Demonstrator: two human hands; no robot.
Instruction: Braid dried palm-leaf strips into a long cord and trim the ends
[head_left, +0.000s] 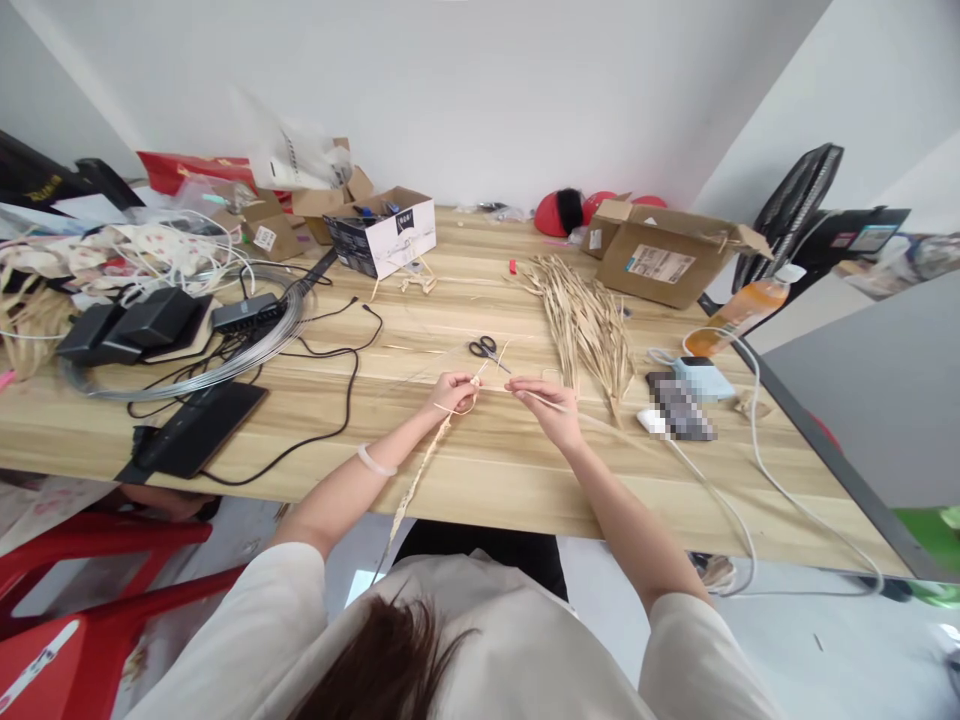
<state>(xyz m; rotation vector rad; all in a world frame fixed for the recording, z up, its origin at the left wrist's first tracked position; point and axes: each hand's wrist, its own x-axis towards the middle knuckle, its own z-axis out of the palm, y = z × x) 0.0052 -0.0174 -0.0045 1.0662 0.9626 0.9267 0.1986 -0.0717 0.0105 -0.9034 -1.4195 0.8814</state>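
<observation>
My left hand (454,392) is closed on the upper end of a pale braided cord (420,475), which hangs down over the table's front edge toward my lap. Between finger and thumb, my right hand (549,408) pinches a thin straw-coloured strand (592,422); its tail trails off to the right. Loose strand ends loop around the left fingers. Just beyond both hands lies a pair of dark-handled scissors (487,348), apart from them. A spread bundle of dry tan strips (585,325) rests beyond my right hand.
On the left are a wire coil (247,370), black cables and a black tablet-like slab (214,430). An open white-and-black box (405,235) and a cardboard box (660,255) stand at the back. To the right are an orange drink bottle (739,315), a phone (681,408) and white cables.
</observation>
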